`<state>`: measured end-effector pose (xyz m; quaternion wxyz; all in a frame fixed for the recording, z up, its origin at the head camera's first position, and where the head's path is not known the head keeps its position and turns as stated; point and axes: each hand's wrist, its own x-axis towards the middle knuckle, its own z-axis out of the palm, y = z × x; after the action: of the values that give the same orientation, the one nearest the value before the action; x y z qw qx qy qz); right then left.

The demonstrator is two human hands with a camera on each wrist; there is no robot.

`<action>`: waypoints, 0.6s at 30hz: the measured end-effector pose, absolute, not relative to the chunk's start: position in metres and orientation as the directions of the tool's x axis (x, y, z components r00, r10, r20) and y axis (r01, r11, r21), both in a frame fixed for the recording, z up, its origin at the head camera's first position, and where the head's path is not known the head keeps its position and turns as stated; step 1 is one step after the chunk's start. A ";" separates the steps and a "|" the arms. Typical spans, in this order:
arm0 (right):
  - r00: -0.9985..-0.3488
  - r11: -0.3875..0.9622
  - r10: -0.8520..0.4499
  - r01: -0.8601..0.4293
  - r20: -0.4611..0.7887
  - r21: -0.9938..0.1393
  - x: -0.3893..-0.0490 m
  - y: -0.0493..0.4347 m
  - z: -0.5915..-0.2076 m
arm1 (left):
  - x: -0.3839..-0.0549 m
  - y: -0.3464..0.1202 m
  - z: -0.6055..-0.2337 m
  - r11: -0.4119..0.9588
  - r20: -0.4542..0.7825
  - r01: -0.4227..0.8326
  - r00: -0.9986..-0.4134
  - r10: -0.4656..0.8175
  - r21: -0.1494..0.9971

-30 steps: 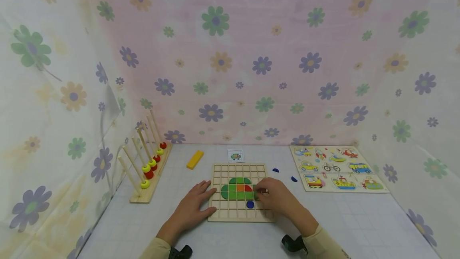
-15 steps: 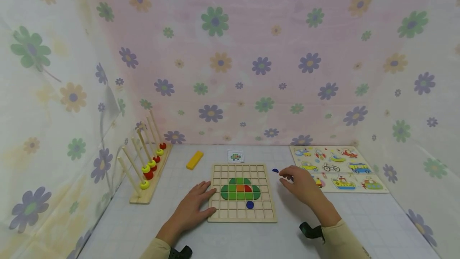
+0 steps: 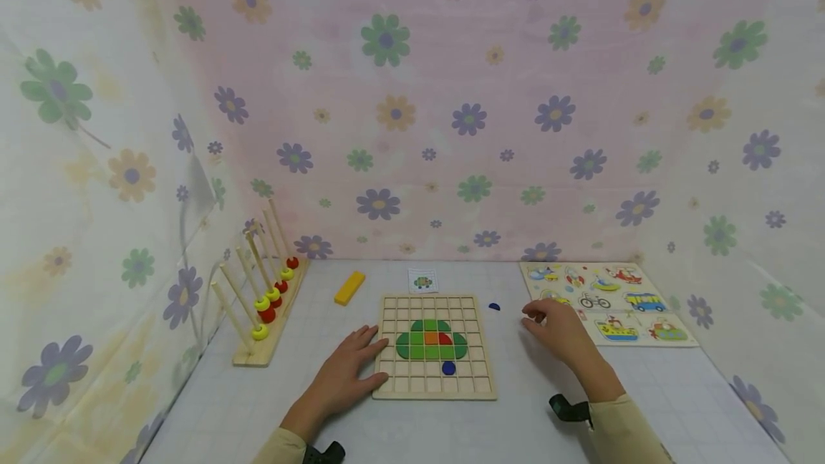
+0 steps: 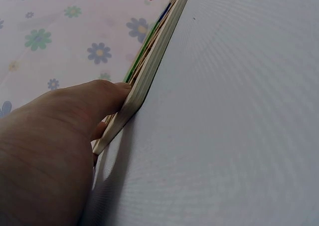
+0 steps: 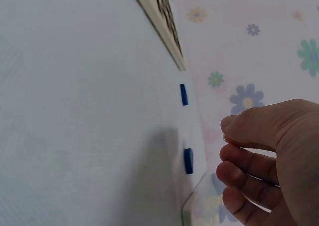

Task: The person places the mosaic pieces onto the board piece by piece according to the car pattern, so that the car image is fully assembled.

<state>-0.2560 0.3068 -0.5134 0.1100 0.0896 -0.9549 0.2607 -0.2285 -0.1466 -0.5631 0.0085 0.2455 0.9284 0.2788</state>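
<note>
A wooden grid board (image 3: 393, 388) carries green pieces (image 3: 417, 351), an orange square (image 3: 431, 337), a red quarter piece (image 3: 445, 339) and blue pieces (image 3: 448, 368) forming a disc. My left hand (image 3: 344, 371) rests against the board's left edge, fingers spread; in the left wrist view the thumb (image 4: 107, 99) touches the rim. To the right of the board, my right hand (image 3: 559, 329) hovers with loosely bent fingers and nothing between them. A blue half-round piece (image 3: 494, 306) lies beyond it. A second blue piece (image 5: 188, 160), nearer the fingers, shows only in the right wrist view.
A picture card (image 3: 422, 281) lies behind the board, and a yellow block (image 3: 349, 288) stands to its left. A wooden peg rack (image 3: 254, 355) with red and yellow beads is at the far left. A vehicle puzzle board (image 3: 596, 315) lies at the right, partly behind my right hand.
My right hand has left a green piece at the board's right side and moved right, toward the loose blue pieces. The left hand has stayed put.
</note>
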 end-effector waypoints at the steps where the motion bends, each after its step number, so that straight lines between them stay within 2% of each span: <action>1: -0.963 0.849 -0.105 -0.217 0.248 -0.483 -0.257 0.307 -0.516 | -0.228 -0.147 -0.563 0.724 0.120 0.449 -0.880 0.460 0.524; 11: -0.986 0.859 -0.026 -0.106 0.163 -0.501 -0.265 0.310 -0.530 | -0.229 -0.147 -0.564 0.729 0.128 0.454 -0.879 0.458 0.512; 18: -0.986 0.872 -0.048 -0.118 0.157 -0.475 -0.268 0.309 -0.533 | -0.229 -0.146 -0.566 0.731 0.132 0.455 -0.880 0.456 0.509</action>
<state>-0.2683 0.3086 -0.5334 0.0700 0.0432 -0.9649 0.2494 -0.2287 -0.1462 -0.5660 0.0010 0.2447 0.9303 0.2732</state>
